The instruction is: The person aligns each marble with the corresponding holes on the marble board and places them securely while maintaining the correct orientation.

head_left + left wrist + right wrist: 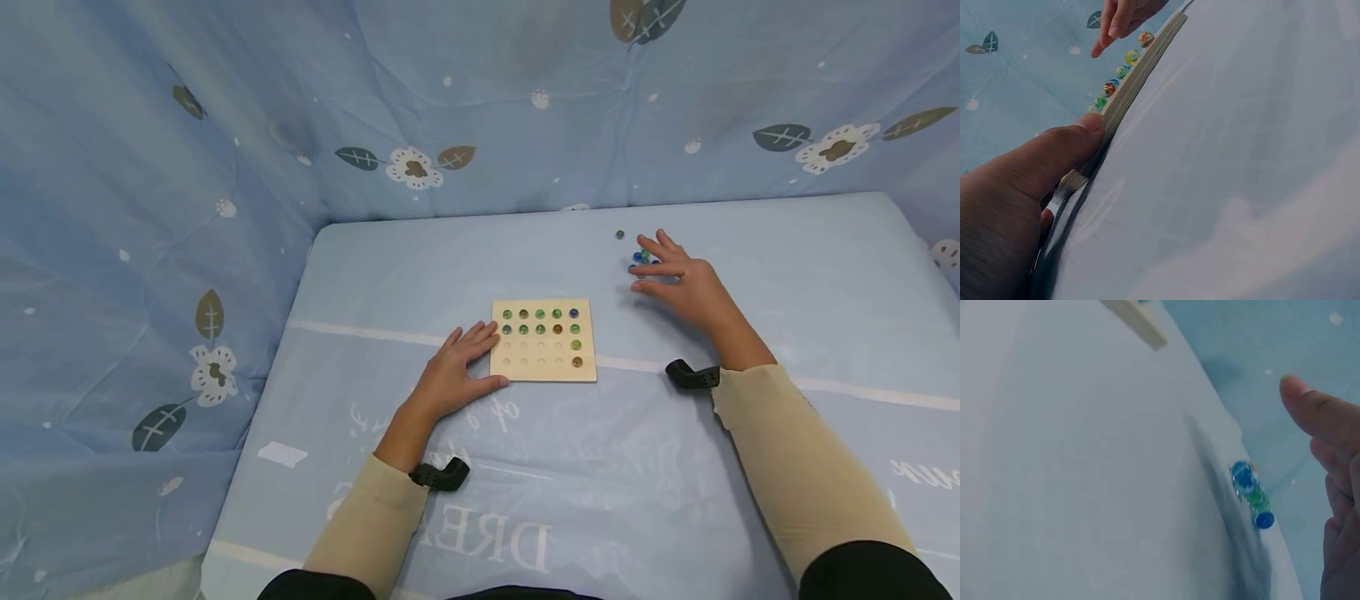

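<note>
A pale wooden board (543, 373) with rows of round hollows lies mid-table. Glass marbles fill its two far rows and the right-hand column; the other near-row hollows hold none. My left hand (459, 371) rests at the board's left side with fingers extended, its thumb touching the near edge, as the left wrist view also shows. Over a small cluster of blue and green marbles (637, 257) hovers my right hand (678, 279), fingers spread and thumb apart. The right wrist view shows these marbles (1244, 477) lying apart from the thumb, with nothing visible in the grasp.
One dark marble (620, 235) lies by itself near the table's far edge. A white paper-like patch (282, 454) is on the left of the blue-covered table (637, 483). Patterned blue cloth (510, 100) hangs behind and to the left.
</note>
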Available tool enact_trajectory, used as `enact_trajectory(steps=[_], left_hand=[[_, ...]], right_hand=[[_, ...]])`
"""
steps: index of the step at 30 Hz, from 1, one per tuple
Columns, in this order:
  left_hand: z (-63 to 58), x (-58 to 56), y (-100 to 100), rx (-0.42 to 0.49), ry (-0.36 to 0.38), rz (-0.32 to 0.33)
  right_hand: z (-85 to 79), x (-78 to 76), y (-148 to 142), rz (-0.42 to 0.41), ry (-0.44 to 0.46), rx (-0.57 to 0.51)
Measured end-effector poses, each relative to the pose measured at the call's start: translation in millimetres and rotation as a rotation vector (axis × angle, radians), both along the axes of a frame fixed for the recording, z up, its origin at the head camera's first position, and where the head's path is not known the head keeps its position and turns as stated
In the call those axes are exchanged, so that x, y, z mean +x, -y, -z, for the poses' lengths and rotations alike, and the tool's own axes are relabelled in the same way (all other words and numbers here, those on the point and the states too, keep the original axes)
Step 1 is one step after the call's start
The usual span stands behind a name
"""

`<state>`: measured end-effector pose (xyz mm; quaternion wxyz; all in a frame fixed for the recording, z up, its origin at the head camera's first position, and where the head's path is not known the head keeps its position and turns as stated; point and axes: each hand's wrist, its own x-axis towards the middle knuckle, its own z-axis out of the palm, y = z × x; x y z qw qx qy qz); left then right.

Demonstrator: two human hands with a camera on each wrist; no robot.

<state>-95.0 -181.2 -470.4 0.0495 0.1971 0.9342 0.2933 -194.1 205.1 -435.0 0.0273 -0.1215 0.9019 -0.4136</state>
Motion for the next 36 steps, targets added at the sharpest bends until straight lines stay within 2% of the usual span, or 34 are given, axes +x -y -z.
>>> enact_trajectory(steps=[3,7,14,23,36], left_hand=[[-0.5,0.3,0,0.002,-0.004,-0.002],[-1.6,1.0,-1,0.011,-0.008,-0.002],[-2.9,1.3,-1,0.0,0.006,-0.009],[-3.8,2.4,-2,-0.004,0.012,-0.003],[-6.1,2.3,-2,-0.01,0.025,-0.009]], right_hand=[[1.1,-8.9,-7,0.042,0.014,-0.012],[2.1,-17.9,-15,0.058,0.027,-0.001],[8.1,-30.1,-26,0.08,0.101,0.025],[17.0,-33.7,-37,0.089,0.145,0.014],[21.4,-37.5,-35,0.099,0.129,0.045]])
